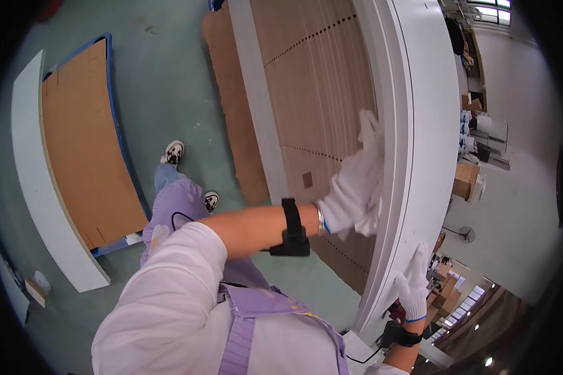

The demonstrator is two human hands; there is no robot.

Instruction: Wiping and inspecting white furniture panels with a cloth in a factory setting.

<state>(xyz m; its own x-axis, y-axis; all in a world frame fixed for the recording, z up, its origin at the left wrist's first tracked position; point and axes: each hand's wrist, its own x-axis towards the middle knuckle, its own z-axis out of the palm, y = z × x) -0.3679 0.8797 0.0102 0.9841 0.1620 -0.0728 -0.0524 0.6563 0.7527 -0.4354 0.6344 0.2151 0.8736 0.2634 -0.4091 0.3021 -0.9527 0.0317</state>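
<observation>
My left hand (356, 181), in a white knit glove, reaches across to the inner edge of a long white panel frame (391, 144). It is blurred, and a crumpled white cloth (372, 215) appears bunched in it against the frame. My right hand (413, 290), gloved too, lies on the outer white face (428, 156) of the frame with its fingers stretched out. Inside the frame is a brown board (319, 81) with dotted rows and pale streaks. Black straps with small boxes sit on both forearms.
A brown cardboard sheet (234, 106) shows beyond the frame's far rail. On the green floor (150, 81) at left lies a tan board (84, 144) with blue edging, beside a long white panel (34, 162). Cartons (466, 180) and a fan (466, 234) stand at right.
</observation>
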